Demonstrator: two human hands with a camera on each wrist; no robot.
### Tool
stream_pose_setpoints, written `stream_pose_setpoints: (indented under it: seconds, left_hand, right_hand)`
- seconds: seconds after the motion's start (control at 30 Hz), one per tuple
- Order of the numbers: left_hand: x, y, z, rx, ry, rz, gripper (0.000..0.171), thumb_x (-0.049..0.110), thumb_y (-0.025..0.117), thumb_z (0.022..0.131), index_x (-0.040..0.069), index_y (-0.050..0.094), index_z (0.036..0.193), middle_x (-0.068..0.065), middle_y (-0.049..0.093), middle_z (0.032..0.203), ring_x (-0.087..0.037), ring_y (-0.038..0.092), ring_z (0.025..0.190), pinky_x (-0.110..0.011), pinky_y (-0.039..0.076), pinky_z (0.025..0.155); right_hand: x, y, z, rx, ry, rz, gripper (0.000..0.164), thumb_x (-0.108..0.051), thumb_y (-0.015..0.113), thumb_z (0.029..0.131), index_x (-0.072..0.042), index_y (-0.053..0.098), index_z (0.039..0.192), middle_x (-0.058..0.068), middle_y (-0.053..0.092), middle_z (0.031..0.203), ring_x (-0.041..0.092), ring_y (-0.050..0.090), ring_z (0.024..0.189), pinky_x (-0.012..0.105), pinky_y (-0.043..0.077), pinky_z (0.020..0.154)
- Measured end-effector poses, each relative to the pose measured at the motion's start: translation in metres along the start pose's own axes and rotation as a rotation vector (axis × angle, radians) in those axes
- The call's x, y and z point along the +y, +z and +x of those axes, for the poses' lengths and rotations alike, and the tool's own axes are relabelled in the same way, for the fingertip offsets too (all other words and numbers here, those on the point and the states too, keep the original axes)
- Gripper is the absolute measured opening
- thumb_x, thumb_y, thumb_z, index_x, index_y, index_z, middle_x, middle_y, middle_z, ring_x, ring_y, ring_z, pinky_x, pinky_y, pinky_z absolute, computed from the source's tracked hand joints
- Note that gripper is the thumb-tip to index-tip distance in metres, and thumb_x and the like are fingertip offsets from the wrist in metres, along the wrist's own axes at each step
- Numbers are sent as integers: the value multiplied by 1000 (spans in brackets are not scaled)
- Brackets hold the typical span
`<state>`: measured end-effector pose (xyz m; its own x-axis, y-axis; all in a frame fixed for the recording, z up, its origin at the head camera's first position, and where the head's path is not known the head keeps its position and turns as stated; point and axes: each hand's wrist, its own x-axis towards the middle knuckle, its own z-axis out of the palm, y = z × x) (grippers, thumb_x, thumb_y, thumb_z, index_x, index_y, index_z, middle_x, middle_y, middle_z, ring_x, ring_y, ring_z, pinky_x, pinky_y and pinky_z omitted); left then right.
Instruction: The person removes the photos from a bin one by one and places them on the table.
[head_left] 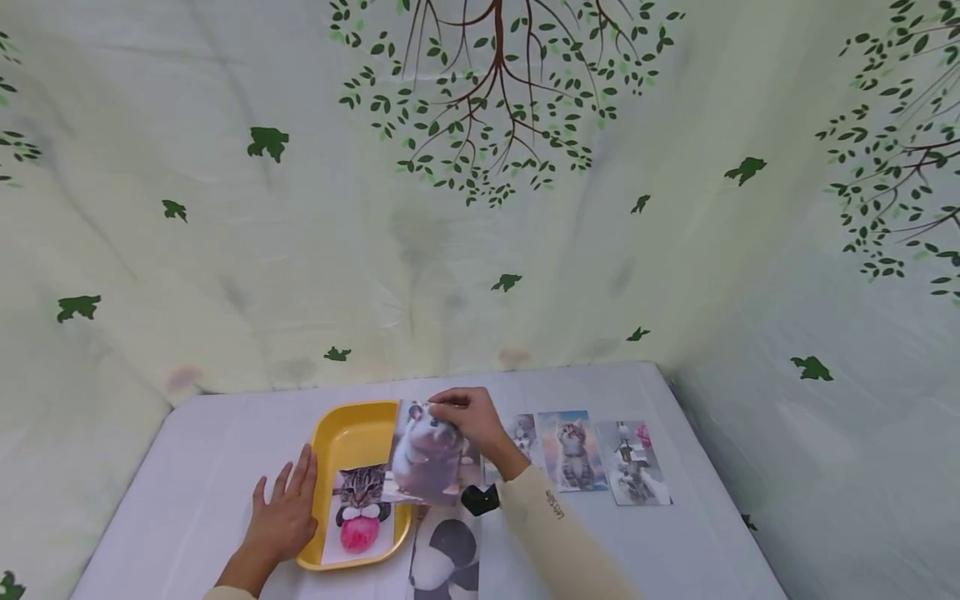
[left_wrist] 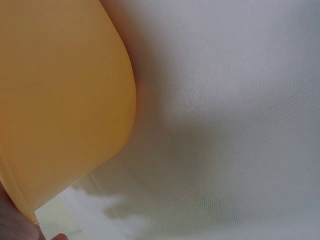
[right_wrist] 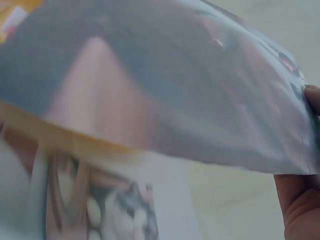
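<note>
My right hand [head_left: 480,423] pinches the top edge of a photo card [head_left: 423,462] with a grey mouse-like animal on it. This card is held over the right side of a yellow tray [head_left: 356,425]. In the right wrist view the card [right_wrist: 150,95] looks bent and glossy, with fingertips [right_wrist: 302,205] at its edge. My left hand [head_left: 281,515], fingers extended, rests against the tray's left rim. Inside the tray lies a cat card [head_left: 360,508] with a pink ball. The left wrist view is mostly filled by the tray's outer wall [left_wrist: 60,100].
A panda card [head_left: 444,554] lies at the table's front, right of the tray. Further right are a kitten card [head_left: 573,454], a greyish card [head_left: 637,467] and a partly hidden card [head_left: 523,433]. A leaf-printed curtain [head_left: 450,250] stands behind the white table [head_left: 720,542].
</note>
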<state>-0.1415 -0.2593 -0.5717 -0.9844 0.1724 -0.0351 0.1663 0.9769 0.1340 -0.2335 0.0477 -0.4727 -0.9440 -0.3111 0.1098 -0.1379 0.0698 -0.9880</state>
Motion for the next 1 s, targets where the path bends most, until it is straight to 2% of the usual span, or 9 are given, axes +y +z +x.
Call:
stream_pose_setpoints:
  seconds: [0.2,0.37,0.57,0.7,0.8,1.0]
  left_hand:
    - [-3,0,0,1,3,8,89,14,67,74,-10,20,146,-20,8,158,-50,23,132,-72,9,103]
    - [-4,0,1,-33,-17,-1,90,13,67,74,-11,19,146,-20,5,159,-51,21,133,-72,7,104]
    - [-3,0,2,-46,-26,-4,90,12,68,74,-11,19,146,-21,4,159,-52,20,133,-73,6,104]
    - [-1,-1,2,-49,-31,-8,90,12,67,74,-11,18,147,-21,3,159,-52,19,134,-73,5,104]
    - [-1,0,3,-45,-31,-7,91,12,68,74,-11,18,147,-21,3,159,-52,19,134,-73,5,104]
    - [1,1,3,-29,-20,-3,92,13,68,74,-10,17,147,-21,5,158,-51,21,133,-73,6,104]
  right_hand:
    - [17,-48,-28,24,57,-52,21,-5,66,88,8,70,104,19,70,103,14,66,86,25,53,72]
    - [38,-71,-55,37,132,-110,20,-6,66,89,7,70,103,18,70,102,18,66,86,27,54,71]
    - [76,-86,-79,66,174,-154,19,-5,66,88,9,70,100,22,70,100,25,67,86,26,53,70]
    - [106,-92,-91,76,228,-163,19,-9,68,87,6,71,99,18,71,97,22,66,83,27,52,69]
    - [119,-94,-99,79,253,-185,18,-13,71,85,2,73,96,13,73,93,16,65,81,26,51,69]
    - [133,-93,-108,36,201,-279,15,-13,71,84,-1,75,93,9,73,90,17,67,82,27,53,70]
